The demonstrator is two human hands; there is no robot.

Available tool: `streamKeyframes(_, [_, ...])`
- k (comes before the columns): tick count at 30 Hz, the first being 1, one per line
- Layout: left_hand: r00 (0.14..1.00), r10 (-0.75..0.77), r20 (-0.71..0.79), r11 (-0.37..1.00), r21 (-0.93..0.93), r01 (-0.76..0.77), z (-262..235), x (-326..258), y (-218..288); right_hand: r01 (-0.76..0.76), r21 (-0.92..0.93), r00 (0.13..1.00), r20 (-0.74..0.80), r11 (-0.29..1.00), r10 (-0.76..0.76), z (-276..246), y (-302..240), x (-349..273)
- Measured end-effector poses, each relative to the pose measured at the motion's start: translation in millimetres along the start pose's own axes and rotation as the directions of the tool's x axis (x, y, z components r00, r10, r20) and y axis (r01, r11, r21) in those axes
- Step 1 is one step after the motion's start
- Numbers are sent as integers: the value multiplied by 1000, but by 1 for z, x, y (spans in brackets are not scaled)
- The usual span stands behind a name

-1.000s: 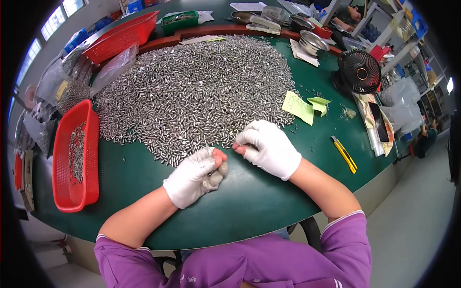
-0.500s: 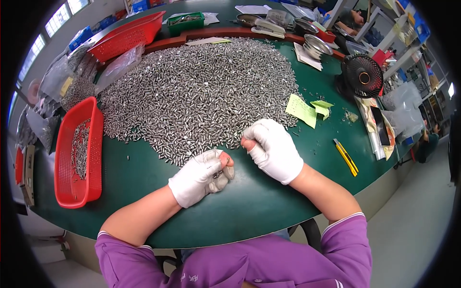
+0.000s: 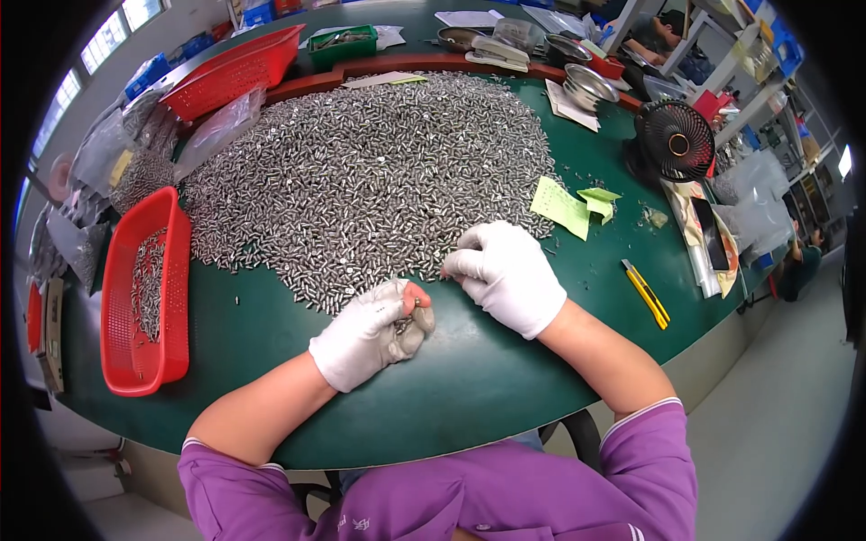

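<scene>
A wide heap of small silvery metal pins [image 3: 379,180] covers the middle of the green table. My left hand [image 3: 374,334], in a white glove with a bare thumb tip, is closed at the heap's near edge. A few of the metal pins show inside its curled fingers. My right hand [image 3: 507,278], gloved too, is pinched at the near right edge of the heap. Its fingertips are turned down toward the loose pins; what they hold, if anything, is hidden.
At left stands a red perforated basket [image 3: 146,361] with some pins inside. A second red basket [image 3: 230,77] and a green bin [image 3: 343,47] are at the back. On the right lie green paper notes [image 3: 561,207], a yellow box cutter [image 3: 646,295] and a black fan [image 3: 675,142].
My right hand has turned, its knuckles up and fingertips now lower and slightly left, over the heap's edge. My left hand stays closed, with little movement.
</scene>
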State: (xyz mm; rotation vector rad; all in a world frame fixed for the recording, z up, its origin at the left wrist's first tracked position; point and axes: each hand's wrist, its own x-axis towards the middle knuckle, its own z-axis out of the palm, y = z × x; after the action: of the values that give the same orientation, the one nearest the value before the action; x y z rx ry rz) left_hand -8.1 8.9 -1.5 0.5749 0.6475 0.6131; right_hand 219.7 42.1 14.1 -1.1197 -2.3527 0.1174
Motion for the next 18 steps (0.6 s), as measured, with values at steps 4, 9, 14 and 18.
streamKeyframes(4, [997,34,70,999,-24,-32,-4,0,-1,50,3,996,73,999,-50,-1,0,2])
streamKeyframes(9, [998,13,61,1000,14,-14,-6,1,-2,59,-61,983,177,996,-48,-3,-3,4])
streamKeyframes(14, [999,-3,53,990,141,-4,3,1,-1,25,387,993,93,922,-66,-1,-11,0])
streamKeyframes(18, [998,-36,42,984,177,28,7,0,2,20,463,992,99,886,-75,-2,-15,-2])
